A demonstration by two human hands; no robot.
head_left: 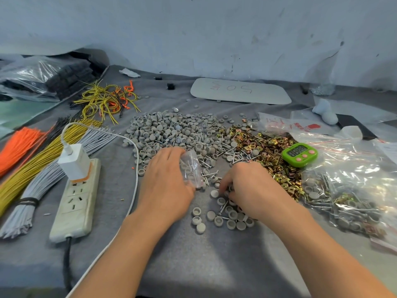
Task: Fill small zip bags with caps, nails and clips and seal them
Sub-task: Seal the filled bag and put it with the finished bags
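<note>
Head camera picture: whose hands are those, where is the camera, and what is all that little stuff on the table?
There is no machine here, just a person working. The camera sits on the person's head and looks down, so you see the arms the way that person does. The left hand holds a small clear bag. The right hand bends its fingers down among loose grey caps; whether it has picked any up is hidden. On the grey table lie a big heap of these caps, silver nails and shiny gold clips. A green timer sits on the clips. On the right, a large plastic bag holds more caps, nails and clips. On the left are a power strip and bundles of coloured wires.
</note>
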